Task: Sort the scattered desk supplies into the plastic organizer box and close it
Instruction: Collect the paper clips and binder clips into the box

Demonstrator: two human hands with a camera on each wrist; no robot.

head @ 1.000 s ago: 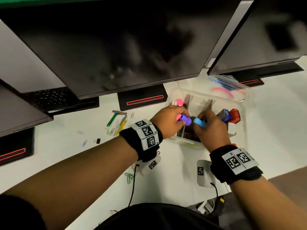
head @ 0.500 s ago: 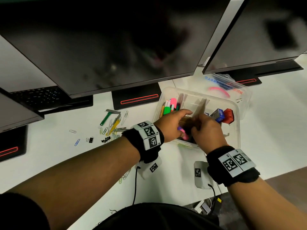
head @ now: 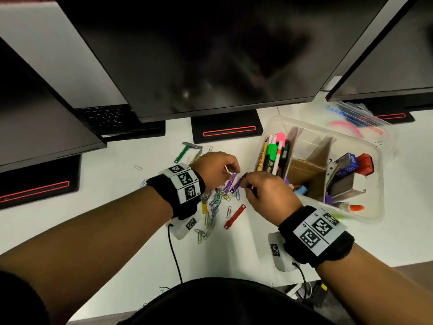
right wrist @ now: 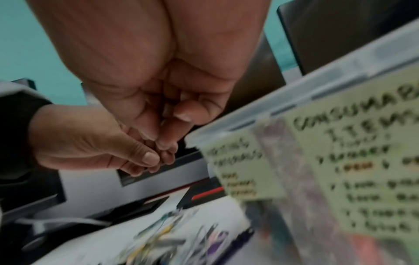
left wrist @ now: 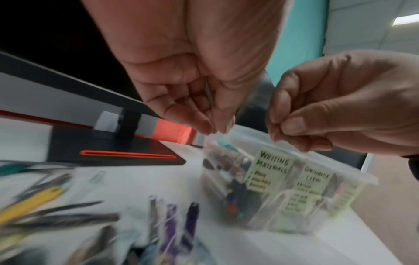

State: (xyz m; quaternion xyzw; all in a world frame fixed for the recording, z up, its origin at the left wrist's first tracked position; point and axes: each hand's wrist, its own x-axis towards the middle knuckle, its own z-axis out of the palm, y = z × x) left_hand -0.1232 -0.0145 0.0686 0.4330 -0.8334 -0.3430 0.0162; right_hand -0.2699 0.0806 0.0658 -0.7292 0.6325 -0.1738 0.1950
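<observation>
The clear plastic organizer box (head: 381,184) stands open at the right, with pens and markers (head: 275,156) in its left compartment and erasers and small items in the others. Green labels show on its front wall (left wrist: 272,172). Both my hands are left of the box, over a pile of coloured paper clips (head: 215,204). My left hand (head: 228,171) and right hand (head: 244,181) each have curled fingers with the tips pinched together. Purple plastic strips (head: 235,182) lie right under them on the desk (left wrist: 172,224). I see nothing between the fingers.
A red strip (head: 235,216) and a green one (head: 182,154) lie among loose clips on the white desk. The clear lid (head: 351,124) sits behind the box. Monitors on black bases (head: 226,131) overhang the back of the desk.
Both hands came out of the box and moved left to the clip pile. The purple and blue items they held a second ago are gone from them.
</observation>
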